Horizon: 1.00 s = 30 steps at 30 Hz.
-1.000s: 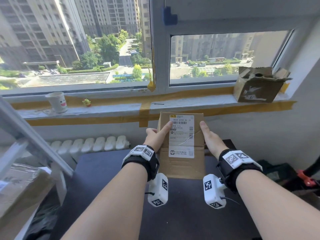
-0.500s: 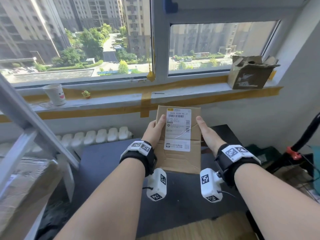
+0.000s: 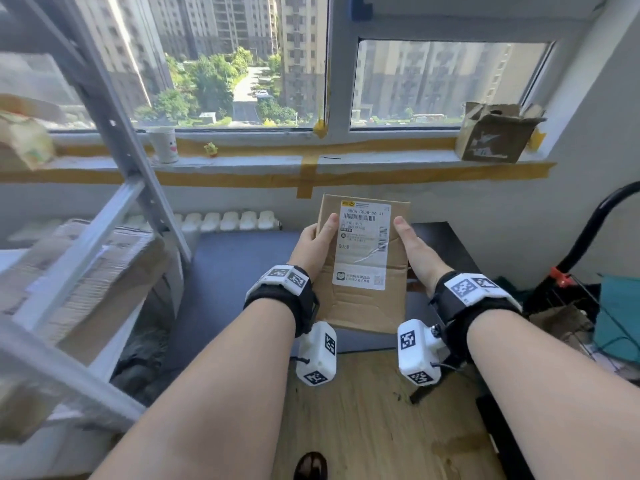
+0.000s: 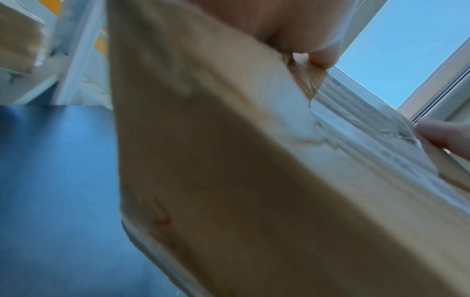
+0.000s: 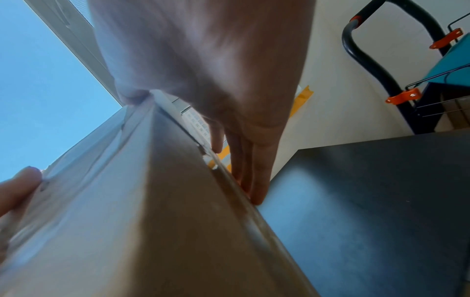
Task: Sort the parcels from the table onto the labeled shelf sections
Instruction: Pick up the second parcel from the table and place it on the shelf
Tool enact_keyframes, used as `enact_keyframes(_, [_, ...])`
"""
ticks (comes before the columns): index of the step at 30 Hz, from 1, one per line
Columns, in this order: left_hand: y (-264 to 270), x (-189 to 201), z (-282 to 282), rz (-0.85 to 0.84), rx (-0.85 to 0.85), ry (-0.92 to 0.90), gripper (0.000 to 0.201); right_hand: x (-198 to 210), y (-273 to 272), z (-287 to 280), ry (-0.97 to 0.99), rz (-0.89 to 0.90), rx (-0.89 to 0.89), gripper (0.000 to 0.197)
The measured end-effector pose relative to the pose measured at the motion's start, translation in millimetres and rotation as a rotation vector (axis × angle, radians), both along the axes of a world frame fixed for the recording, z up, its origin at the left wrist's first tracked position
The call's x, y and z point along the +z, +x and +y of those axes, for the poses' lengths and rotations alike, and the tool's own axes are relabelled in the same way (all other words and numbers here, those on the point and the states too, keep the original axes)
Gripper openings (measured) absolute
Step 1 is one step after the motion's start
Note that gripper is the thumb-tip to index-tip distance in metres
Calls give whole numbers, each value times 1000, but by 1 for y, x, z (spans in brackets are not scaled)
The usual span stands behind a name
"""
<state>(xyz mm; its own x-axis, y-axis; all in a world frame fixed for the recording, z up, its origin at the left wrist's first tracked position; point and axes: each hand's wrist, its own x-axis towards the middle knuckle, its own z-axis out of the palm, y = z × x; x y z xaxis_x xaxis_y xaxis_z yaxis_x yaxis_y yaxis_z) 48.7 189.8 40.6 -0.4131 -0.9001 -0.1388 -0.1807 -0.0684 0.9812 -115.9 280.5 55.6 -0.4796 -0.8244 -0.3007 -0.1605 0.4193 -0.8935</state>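
Note:
I hold a flat brown cardboard parcel (image 3: pixel 363 299) with a white shipping label (image 3: pixel 363 244) facing me, lifted above the dark table (image 3: pixel 235 265). My left hand (image 3: pixel 313 244) grips its left edge with the thumb on the label. My right hand (image 3: pixel 414 251) grips the right edge, thumb on top. The right wrist view shows the fingers (image 5: pixel 251 160) running along the underside of the parcel (image 5: pixel 152 221). The parcel (image 4: pixel 241 180) fills the blurred left wrist view. A grey metal shelf (image 3: pixel 114 140) stands at the left with cardboard parcels (image 3: pixel 86 271) on it.
A windowsill (image 3: pixel 263 161) carries a paper cup (image 3: pixel 162 145), a small yellow toy (image 3: pixel 210 149) and an open torn box (image 3: pixel 495 131). A black cart handle (image 3: pixel 588 230) and a teal box (image 3: pixel 620 317) stand at the right. Wooden floor (image 3: pixel 363 427) lies below.
The view has pulled back from the table and turned left: floor now shows below and more of the shelf is in view. Both hands keep the same hold on the parcel.

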Motion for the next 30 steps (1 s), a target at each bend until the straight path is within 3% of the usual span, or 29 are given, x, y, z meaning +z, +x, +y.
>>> enact_keyframes(2, [14,-5,27,-9,25,13,60,7,19,30,5,-27,23,89])
enact_keyframes(4, [30,-3,51,-3,41,21,66,13,35,53,0,-48,51,60])
enact_keyframes(6, [46,2,73,-9,47,40,72,17,49,73,1,-57,70,50])
enact_keyframes(10, [75,16,106,-12,77,46,40,28,77,102,3,-86,96,50])
enact_keyframes(13, [97,21,125,3,104,59,69,32,97,118,-1,-120,107,51])
enact_keyframes(16, [123,29,141,0,107,46,67,37,120,129,-17,-131,124,51])
enact_keyframes(21, [175,26,143,-47,153,44,107,50,170,141,-46,-122,180,50])
enact_keyframes(23, [206,41,157,-83,178,37,109,56,197,144,-69,-112,202,50])
enact_keyframes(26, [258,59,178,-140,246,-23,86,61,244,147,-64,-102,247,53])
enact_keyframes(30, [334,23,157,-121,310,-47,116,66,313,155,-73,-97,311,44])
